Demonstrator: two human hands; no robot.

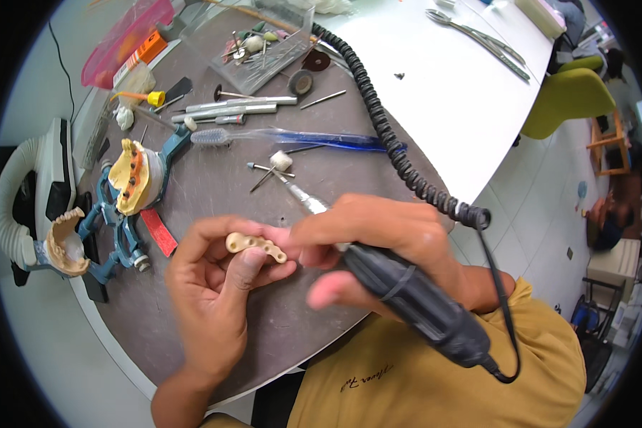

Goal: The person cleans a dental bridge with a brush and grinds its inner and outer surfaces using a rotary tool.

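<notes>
In my left hand (pixel 214 292) a cream-coloured dental bridge (pixel 257 247) is pinched between thumb and fingers, its row of round holes facing up. My right hand (pixel 389 228) is wrapped round a black rotary handpiece (pixel 421 303), whose metal nose points away to the upper left, beyond the bridge. A small white cylindrical bit (pixel 281 160) shows at the nose's end; whether it is mounted there I cannot tell. Thin burs (pixel 262 180) lie beside it. Left of my hands, a yellowish dental cast (pixel 148 187) with an orange gum strip sits on a blue articulator (pixel 107 207).
A coiled black cord (pixel 378 107) crosses the right side. Farther back lie a blue toothbrush (pixel 321 139), metal instruments (pixel 228 109) and a clear box (pixel 292 60) of burs. A second cast (pixel 65 246) and a white hose (pixel 11 185) stand left; pliers (pixel 478 41) lie far right.
</notes>
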